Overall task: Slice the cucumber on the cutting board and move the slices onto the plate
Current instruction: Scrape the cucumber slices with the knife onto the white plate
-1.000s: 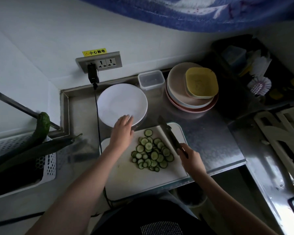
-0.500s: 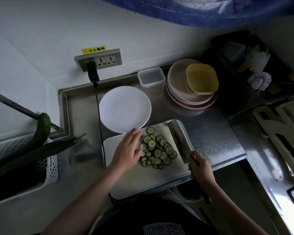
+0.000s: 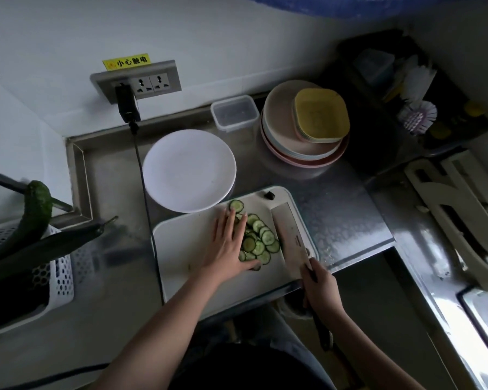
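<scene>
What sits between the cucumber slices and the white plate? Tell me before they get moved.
Nothing visible. The slices lie on the cutting board between the left hand and the knife; the plate sits just beyond the board's far edge, bare board between.

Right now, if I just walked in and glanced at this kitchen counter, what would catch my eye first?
Probably the pile of cucumber slices on the white cutting board, with the left hand laid flat against it and a cleaver, gripped by the right hand, standing on the pile's other side. Just behind the board sits a bare white plate.
</scene>
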The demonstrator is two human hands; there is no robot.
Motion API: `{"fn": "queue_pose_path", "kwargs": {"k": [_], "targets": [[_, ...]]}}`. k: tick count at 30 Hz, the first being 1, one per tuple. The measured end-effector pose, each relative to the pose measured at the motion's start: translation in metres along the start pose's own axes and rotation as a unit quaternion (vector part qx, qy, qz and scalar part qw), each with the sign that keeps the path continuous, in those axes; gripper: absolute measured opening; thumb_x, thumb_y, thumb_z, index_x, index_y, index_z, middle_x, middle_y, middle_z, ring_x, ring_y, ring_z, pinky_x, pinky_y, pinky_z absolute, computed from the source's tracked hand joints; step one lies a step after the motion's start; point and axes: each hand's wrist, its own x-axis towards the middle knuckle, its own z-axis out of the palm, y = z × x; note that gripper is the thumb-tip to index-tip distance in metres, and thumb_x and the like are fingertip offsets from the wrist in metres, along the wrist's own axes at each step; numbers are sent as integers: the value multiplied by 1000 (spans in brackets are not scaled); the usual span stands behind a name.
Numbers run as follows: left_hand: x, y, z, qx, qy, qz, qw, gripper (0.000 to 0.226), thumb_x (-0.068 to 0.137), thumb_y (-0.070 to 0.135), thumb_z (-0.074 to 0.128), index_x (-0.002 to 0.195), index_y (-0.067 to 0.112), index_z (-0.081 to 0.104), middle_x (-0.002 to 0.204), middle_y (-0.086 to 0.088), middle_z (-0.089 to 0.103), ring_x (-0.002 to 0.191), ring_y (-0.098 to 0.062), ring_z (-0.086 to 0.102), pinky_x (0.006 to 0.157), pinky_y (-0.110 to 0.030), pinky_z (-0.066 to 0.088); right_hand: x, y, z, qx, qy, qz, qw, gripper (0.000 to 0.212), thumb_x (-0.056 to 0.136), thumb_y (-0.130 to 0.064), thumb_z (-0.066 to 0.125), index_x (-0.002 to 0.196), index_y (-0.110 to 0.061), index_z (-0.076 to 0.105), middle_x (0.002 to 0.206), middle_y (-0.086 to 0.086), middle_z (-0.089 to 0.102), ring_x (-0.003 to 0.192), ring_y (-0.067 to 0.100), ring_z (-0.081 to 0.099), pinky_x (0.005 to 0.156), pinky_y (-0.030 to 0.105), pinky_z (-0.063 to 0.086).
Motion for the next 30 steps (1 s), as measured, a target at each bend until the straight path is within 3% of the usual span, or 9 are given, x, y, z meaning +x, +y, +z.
{"fn": "queue_pose_path", "kwargs": {"k": [4, 7, 13, 18, 22, 25, 30], "targets": [[0, -3, 5, -29, 24, 20, 999, 112, 65, 81, 40, 148, 25, -10, 152, -15, -22, 139, -33, -19, 113, -47, -5, -6, 1, 6, 45, -1, 45, 998, 15, 95, -18, 48, 84, -16, 58, 67, 11, 61, 50, 19, 54, 48, 37, 45], [-4, -3, 6, -13, 35, 43, 998, 117, 62, 87, 35, 149, 21, -7, 153, -12, -19, 140, -34, -15, 114, -50, -1, -14, 6, 20, 87, 3, 74, 993, 15, 95, -21, 48, 85, -21, 58, 68, 7, 61, 57, 23, 57, 52, 40, 48], [-1, 2, 8, -33, 105, 90, 990, 101, 70, 80, 43, 146, 15, 27, 153, -17, 17, 138, -44, 14, 109, -59, 19, -20, -17, 64, 118, 22, 83, 989, 17, 91, -23, 52, 80, -10, 53, 65, 6, 59, 61, 26, 57, 60, 43, 48], [8, 16, 7, -81, 123, 139, 979, 77, 84, 61, 44, 145, 16, 33, 151, -11, 29, 140, -33, 20, 110, -57, 19, -22, -28, 72, 70, 17, 61, 996, 17, 93, -23, 52, 84, -10, 56, 74, -1, 62, 71, 17, 57, 67, 34, 43], [12, 26, 11, -96, 137, 136, 976, 64, 89, 48, 43, 142, 13, 38, 147, -9, 36, 139, -27, 25, 109, -53, 21, -27, -38, 74, 157, 22, 64, 985, 21, 94, -20, 51, 73, -17, 50, 58, -2, 54, 51, 14, 49, 51, 38, 44], [11, 28, 7, -140, 151, 135, 969, 60, 91, 44, 43, 143, 15, 36, 149, -8, 34, 140, -26, 22, 109, -52, 26, -34, -49, 68, 185, 26, 49, 981, 26, 95, -15, 48, 70, -15, 48, 56, 2, 51, 42, 11, 45, 41, 29, 39], [14, 31, -13, -184, 189, 147, 954, 61, 92, 41, 46, 145, 16, 30, 151, -8, 29, 142, -27, 18, 114, -45, 20, -33, -59, 58, 161, 26, 8, 987, 24, 96, -18, 48, 71, -16, 48, 58, 3, 54, 43, 15, 49, 44, 37, 42]]}}
